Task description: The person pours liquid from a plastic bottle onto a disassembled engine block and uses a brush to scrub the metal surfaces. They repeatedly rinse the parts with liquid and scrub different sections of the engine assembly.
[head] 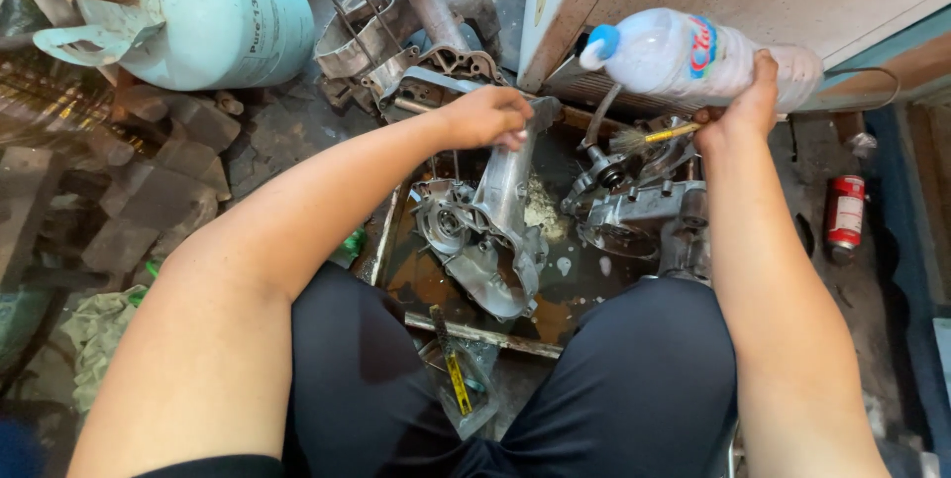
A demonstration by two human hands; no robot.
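Over the tray: left hand (pixel 487 116) closed on the casing (pixel 492 230), held upright at 12 o'clock.
Right hand (pixel 745 106): at 2 o'clock, clasped round a tilted bottle (pixel 693 54) and a brush (pixel 654 135).
Risk: the wet casing could slip and fall onto parts in the tray (pixel 495 334); the bottle could spill.
Cylinder (pixel 208 12): 10 o'clock, apart.

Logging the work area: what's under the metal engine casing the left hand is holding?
The engine casing stands in a shallow tray holding dark rusty liquid and pale residue. The left hand steadies its top. The tray floor directly beneath is covered.
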